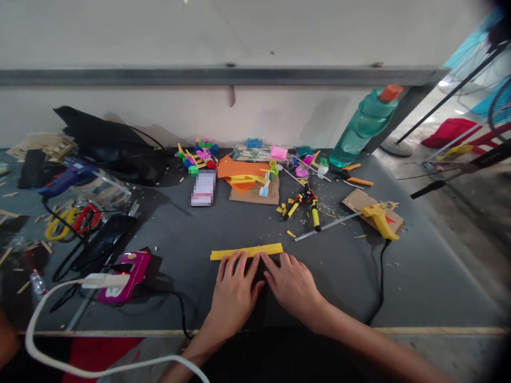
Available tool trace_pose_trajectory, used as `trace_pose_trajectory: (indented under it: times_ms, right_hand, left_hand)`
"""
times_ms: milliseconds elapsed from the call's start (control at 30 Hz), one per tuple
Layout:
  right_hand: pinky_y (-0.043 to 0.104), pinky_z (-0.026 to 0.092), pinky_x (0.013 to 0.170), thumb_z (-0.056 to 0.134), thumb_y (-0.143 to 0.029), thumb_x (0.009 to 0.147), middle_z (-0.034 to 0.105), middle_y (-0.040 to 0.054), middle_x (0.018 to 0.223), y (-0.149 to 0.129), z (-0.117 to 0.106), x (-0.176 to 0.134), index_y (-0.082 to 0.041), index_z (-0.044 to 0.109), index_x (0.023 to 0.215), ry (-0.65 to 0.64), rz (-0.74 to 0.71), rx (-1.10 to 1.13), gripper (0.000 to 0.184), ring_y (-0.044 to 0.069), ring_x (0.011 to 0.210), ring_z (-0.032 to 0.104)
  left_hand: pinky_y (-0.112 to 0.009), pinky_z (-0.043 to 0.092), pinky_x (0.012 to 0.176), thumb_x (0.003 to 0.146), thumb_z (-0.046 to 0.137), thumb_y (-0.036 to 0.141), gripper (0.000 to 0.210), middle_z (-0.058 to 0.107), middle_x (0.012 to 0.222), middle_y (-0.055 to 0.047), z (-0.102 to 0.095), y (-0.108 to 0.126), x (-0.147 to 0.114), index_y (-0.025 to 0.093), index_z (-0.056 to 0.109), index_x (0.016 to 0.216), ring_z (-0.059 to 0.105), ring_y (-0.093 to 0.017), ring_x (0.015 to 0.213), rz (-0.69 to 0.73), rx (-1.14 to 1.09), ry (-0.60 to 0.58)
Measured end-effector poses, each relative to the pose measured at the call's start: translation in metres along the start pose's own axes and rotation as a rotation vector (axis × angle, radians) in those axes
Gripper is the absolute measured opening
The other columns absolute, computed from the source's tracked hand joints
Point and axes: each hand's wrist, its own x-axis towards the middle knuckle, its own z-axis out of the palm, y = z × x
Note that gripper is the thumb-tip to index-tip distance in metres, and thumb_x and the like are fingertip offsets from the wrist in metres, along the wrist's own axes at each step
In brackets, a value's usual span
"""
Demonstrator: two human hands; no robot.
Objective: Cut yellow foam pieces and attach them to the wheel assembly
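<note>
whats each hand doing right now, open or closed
Left hand: open, fingers spread, fingertips on the yellow strip.
Right hand: open, fingers slightly bent, index fingertip at the strip's near edge.

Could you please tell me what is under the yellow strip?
Dark tabletop shows around the yellow strip, which appears to lie on it; anything directly beneath is covered. The left hand and right hand partly cover the strip's near edge.

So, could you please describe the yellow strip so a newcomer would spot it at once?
On the dark table, find two hands near the front edge. The yellow strip lies crosswise just beyond them. Unlike the yellow pieces farther back, it touches the hands.
</note>
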Motion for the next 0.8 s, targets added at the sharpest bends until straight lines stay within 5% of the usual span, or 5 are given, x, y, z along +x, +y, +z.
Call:
trace_pose_trajectory:
  times_ms: [400,800]
  right_hand:
    - [0.031,0.043,0.062,0.037,-0.028,0.095,0.058,0.0106,0.086,0.032,0.003,-0.016,-0.020,0.044,0.137,0.031,0.145,-0.115,0.043,0.023,0.076,0.058]
    - [0.034,0.046,0.070,0.037,-0.030,0.096,0.058,0.0133,0.098,0.000,0.003,-0.007,-0.017,0.043,0.135,0.036,0.014,-0.031,0.042,0.024,0.085,0.057]
  left_hand:
    - [-0.060,0.020,0.107,0.090,0.046,0.037,0.048,0.053,0.131,-0.011,0.002,0.003,0.001,0.025,0.045,0.136,0.043,-0.032,0.123,-0.008,0.048,0.024]
    - [-0.067,0.015,0.104,0.089,0.048,0.037,0.046,0.055,0.124,-0.011,0.000,0.002,0.000,0.033,0.046,0.135,0.043,-0.033,0.121,-0.054,0.104,0.025]
